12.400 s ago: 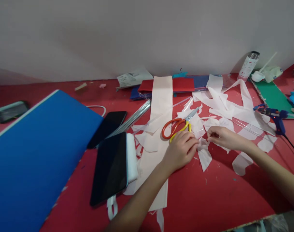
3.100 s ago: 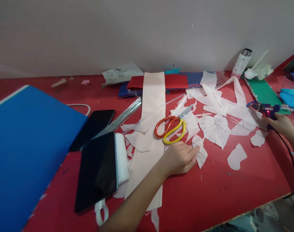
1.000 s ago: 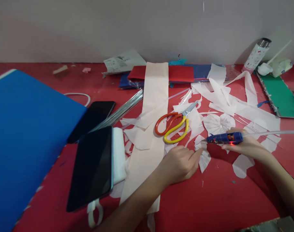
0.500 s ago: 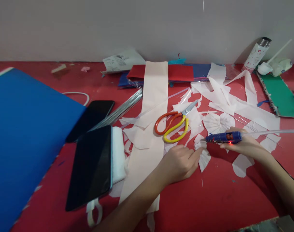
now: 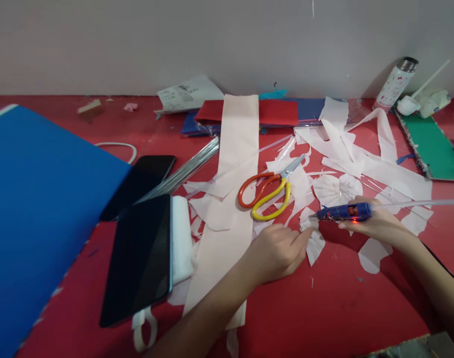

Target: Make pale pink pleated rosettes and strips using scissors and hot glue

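My right hand point(image 5: 385, 226) is wrapped round a blue glue gun point(image 5: 342, 212) with a red light glowing on its side. A clear glue stick point(image 5: 420, 203) runs out of the gun's back end. The gun's nozzle meets the upper part of a small white crepe paper piece point(image 5: 315, 248). My left hand point(image 5: 281, 251) has its fingers curled, with the fingertips on the left edge of that paper. Just above my left hand lie scissors point(image 5: 269, 196) with one red and one yellow handle. A gathered white paper shape point(image 5: 337, 191) lies behind the gun.
White paper scraps point(image 5: 376, 164) and a long cream paper strip point(image 5: 239, 134) cover much of the red table point(image 5: 305, 318). On the left are a tablet point(image 5: 140, 258), a phone point(image 5: 144, 179) and a blue board point(image 5: 44, 199). A bottle point(image 5: 396, 84) stands at the back right.
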### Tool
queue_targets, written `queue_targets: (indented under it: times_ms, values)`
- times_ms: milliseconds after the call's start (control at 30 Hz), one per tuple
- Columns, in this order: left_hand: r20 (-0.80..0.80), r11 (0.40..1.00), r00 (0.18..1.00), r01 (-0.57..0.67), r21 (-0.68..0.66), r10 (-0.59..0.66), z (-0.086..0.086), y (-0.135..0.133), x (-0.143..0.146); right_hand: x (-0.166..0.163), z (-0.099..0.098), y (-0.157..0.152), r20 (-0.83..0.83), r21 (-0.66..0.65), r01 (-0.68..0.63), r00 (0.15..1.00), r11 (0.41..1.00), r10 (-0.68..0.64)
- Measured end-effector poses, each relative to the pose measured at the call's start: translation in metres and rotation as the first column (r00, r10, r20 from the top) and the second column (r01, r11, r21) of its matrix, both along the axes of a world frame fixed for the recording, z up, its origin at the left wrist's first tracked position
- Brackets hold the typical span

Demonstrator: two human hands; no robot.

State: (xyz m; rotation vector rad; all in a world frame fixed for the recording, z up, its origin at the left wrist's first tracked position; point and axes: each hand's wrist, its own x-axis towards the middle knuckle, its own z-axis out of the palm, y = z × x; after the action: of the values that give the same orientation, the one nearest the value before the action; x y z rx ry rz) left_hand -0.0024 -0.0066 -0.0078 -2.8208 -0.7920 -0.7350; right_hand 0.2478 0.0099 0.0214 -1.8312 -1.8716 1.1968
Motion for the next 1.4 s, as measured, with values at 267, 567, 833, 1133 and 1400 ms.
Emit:
queue_targets:
  times_ms: [267, 567, 833, 1133, 1400]
  values:
    - [-0.014, 1.0, 1.0, -0.005, -0.012, 0.005, -0.002, -0.001, -0.001, 0.001, 0.0, 0.0, 0.013, -0.009, 0.01, 1.0, 1.0, -0.01]
    - [-0.007, 1.0, 1.0, -0.002, -0.02, 0.002, -0.001, -0.001, -0.001, 0.001, 0.001, 0.0, -0.024, 0.005, 0.002, 1.0, 1.0, -0.002]
    - [-0.031, 0.999, 0.999, -0.009, -0.05, 0.007, -0.002, 0.0, -0.001, -0.002, 0.012, -0.001, -0.008, -0.029, 0.005, 1.0, 1.0, -0.005]
    - [-0.014, 1.0, 1.0, -0.005, -0.022, 0.004, -0.002, -0.001, -0.001, -0.002, 0.022, 0.002, 0.078, -0.036, -0.066, 0.995, 0.997, 0.069]
    - [-0.029, 0.999, 1.0, -0.008, -0.035, 0.007, -0.004, -0.001, -0.002, 0.002, 0.013, -0.001, 0.133, -0.058, 0.013, 0.991, 0.998, -0.005]
